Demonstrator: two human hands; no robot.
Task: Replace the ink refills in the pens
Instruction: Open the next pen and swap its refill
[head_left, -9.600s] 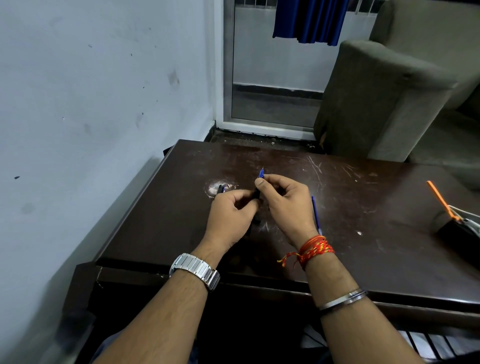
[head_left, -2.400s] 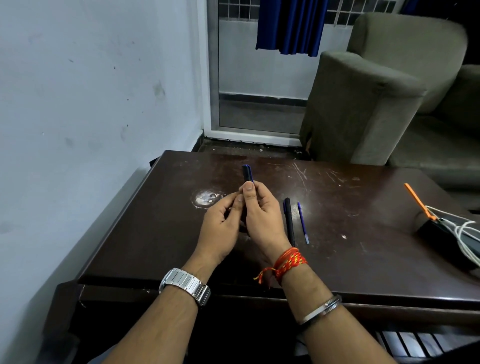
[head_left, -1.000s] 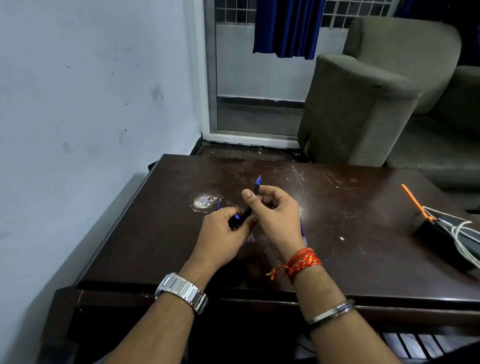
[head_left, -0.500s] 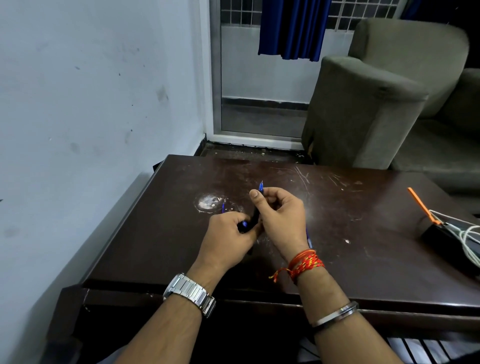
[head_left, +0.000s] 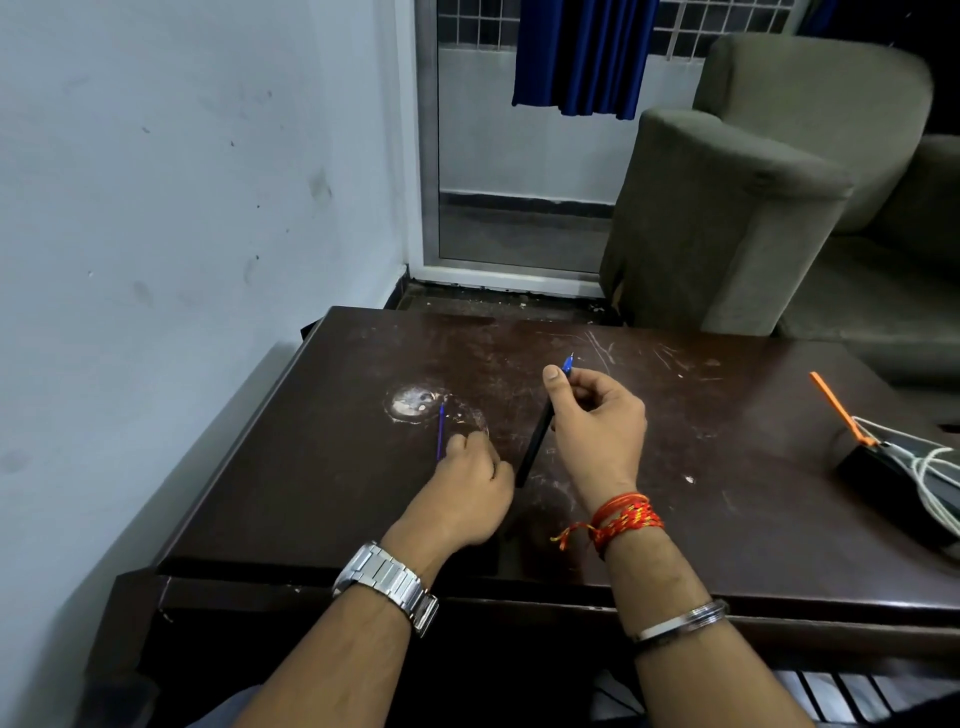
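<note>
My right hand (head_left: 597, 431) grips a black pen (head_left: 535, 441) with a blue tip, held slanted above the dark wooden table (head_left: 727, 519), tip pointing away from me. My left hand (head_left: 467, 493) rests low on the table to the left, fingers closed on the near end of a thin blue ink refill (head_left: 440, 431) that points away towards a pale worn patch (head_left: 413, 402). The two hands are apart, with the pen's rear end close to my left knuckles.
A black box (head_left: 883, 483) with white cables and an orange stick (head_left: 834, 408) sits at the table's right edge. A wall runs along the left. A grey armchair (head_left: 727, 218) stands behind the table, beside a door with a blue curtain.
My hands were together on the pen half a second ago. They have separated: the left hand has gone down and left with the refill, the right keeps the pen.
</note>
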